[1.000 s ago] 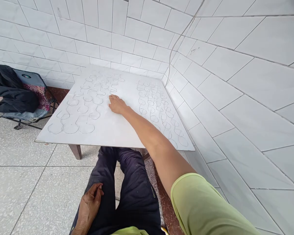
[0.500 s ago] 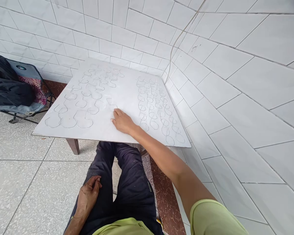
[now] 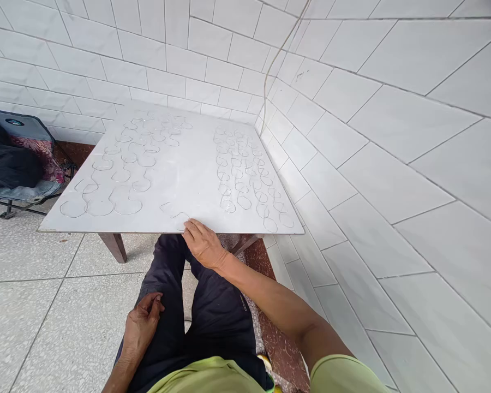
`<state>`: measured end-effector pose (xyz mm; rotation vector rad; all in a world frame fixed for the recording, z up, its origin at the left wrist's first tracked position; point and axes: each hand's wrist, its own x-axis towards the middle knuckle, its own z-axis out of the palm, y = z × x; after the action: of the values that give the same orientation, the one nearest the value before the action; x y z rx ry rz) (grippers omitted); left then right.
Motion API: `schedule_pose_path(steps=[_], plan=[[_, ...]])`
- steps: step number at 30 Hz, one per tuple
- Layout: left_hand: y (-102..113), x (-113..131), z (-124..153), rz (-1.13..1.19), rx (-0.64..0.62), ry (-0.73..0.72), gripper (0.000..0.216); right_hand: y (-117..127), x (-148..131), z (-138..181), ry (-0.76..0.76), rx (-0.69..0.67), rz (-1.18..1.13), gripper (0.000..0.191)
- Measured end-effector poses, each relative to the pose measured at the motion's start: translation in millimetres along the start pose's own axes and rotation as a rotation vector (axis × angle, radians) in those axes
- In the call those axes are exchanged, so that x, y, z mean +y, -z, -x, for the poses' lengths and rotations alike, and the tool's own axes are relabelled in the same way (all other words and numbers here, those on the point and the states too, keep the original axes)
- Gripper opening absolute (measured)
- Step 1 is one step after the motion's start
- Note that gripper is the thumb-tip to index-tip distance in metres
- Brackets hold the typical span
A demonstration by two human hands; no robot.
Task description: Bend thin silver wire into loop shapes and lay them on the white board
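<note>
A white board lies as a tabletop in front of me, covered with two groups of clear S-shaped pieces: larger ones on the left, smaller ones on the right. One clear S-shaped piece lies apart at the near edge. My right hand rests at that edge, fingers flat and together, fingertips touching the end of this piece. My left hand sits on my left thigh in dark trousers, fingers loosely curled, holding nothing.
A folding chair piled with dark clothing stands on the floor at the left. White tiled walls close in behind and on the right, with a thin cable running down the corner. A wooden table leg and a red-brown bench are below.
My right hand has slid from the board's middle back to its near edge, and one clear piece came with it. The view tilted down. My left hand stayed on my thigh.
</note>
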<state>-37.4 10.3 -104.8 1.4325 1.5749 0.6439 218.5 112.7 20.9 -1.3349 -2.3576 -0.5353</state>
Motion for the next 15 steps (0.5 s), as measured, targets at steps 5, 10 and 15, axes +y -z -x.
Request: schedule_pose_path(steps=[5, 10, 15], plan=[[0.4, 3.8, 0.1, -0.033, 0.002, 0.034, 0.053, 0.5, 2.9, 0.9, 0.072, 0.095, 0.005, 0.024], [2.7, 10.7, -1.8, -0.053, -0.005, 0.016, 0.05, 2.0, 2.5, 3.5, 0.041, 0.134, -0.116, 0.024], [7.1, 37.4, 5.2, 0.104, -0.031, 0.066, 0.053, 22.9, -9.7, 6.3, -0.366, 0.317, -0.639, 0.018]])
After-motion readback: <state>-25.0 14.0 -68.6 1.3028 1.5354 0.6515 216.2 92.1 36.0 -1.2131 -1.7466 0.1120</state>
